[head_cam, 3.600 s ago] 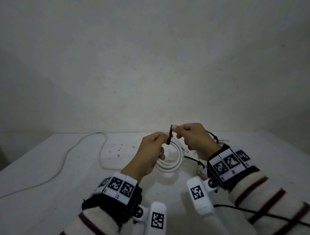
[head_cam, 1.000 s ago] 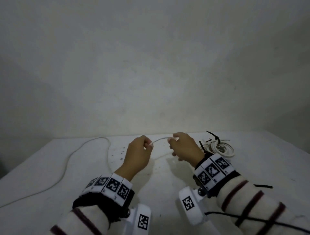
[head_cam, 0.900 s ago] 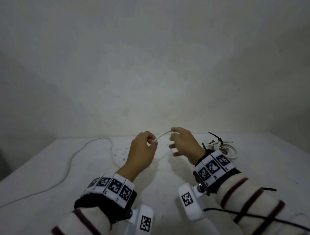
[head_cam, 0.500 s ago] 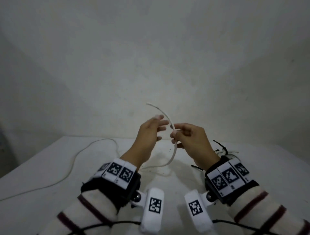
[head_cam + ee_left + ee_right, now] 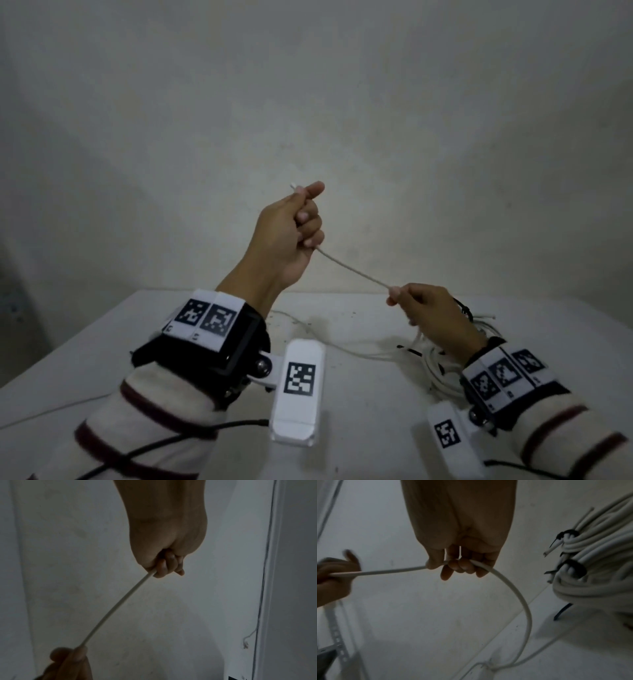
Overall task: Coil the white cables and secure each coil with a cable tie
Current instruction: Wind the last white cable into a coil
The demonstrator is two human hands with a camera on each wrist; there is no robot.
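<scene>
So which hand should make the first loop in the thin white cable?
Probably the right hand: the thin white cable trails from it down to the table, while the left hand grips its end.

A cable (image 5: pixel 354 271) spans from the raised left hand (image 5: pixel 289 233) to the right hand (image 5: pixel 432 313), above the desk (image 5: pixel 359 428). Tied coils (image 5: pixel 594 566) lie by the desk's right edge.

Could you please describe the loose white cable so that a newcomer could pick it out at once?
Above the white table, the left hand and right hand stretch the white cable taut. Unlike the finished coils beside them, it wears no black tie.
</scene>
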